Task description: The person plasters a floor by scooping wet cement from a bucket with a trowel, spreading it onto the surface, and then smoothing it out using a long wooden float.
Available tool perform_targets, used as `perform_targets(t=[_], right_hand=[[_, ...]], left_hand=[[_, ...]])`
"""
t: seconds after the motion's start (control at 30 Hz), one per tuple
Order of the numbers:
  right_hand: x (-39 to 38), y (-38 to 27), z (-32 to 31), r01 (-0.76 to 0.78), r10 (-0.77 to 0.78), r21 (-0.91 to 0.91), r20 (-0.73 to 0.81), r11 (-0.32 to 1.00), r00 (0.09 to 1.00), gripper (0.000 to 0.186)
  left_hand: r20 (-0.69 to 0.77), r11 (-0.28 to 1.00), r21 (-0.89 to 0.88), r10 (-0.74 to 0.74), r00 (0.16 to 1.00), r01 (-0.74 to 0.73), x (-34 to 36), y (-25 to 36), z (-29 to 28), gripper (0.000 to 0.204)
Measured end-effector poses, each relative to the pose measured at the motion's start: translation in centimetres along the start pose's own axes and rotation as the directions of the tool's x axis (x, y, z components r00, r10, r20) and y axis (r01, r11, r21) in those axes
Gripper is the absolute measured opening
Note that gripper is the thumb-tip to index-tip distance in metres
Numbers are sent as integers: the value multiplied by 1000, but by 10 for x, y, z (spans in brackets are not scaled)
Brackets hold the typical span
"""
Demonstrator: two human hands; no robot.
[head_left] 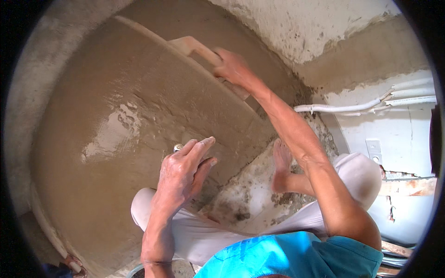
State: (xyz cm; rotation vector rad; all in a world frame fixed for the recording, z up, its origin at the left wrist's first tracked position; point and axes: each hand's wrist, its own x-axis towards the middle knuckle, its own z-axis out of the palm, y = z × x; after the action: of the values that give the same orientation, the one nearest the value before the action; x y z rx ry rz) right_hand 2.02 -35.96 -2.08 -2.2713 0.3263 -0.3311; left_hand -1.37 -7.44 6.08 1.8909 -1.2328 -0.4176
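A long wooden screed board (185,69) is being held on wet cement flooring (92,153), the right hand (234,67) in a closed grip on it. The left hand (183,169) is being kept open-fingered above the wet cement, just beside the bent knee (143,206).

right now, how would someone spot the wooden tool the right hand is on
Start at the wide patch of wet brown mortar covering the floor. Along its far right edge lies a long straight wooden board; the right hand presses the pale wooden float sitting on it. It is the only short, handled piece of wood there.

Long wooden straightedge (185,69) — tilted, on wet screed (106,153)
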Motion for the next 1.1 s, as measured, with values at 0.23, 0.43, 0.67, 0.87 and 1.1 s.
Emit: perform_targets(t=[0.23,0.43,0.67,0.87,1.1], right_hand=[[-11,107,-34,-190,102,-359,-250,914,963,34],[34,157,-71,-297,148,-421,-351,857,925,35],[75,242,-103,-359,123,-589,-402,724,907,40],[90,234,-104,-295,125,-525,-334,798,934,29],[104,254,-110,-270,94,-555,-326,787,941,28]], left_hand=[[38,998,47,-42,998,40,11,-6,11,34],[111,983,104,-162,981,151,14,-1,10,36],[122,963,176,-225,967,202,13,9,12,43],[152,924,220,-348,925,312,25,27,9,48],[216,941,265,-273,938,213,34,23,17,50]])
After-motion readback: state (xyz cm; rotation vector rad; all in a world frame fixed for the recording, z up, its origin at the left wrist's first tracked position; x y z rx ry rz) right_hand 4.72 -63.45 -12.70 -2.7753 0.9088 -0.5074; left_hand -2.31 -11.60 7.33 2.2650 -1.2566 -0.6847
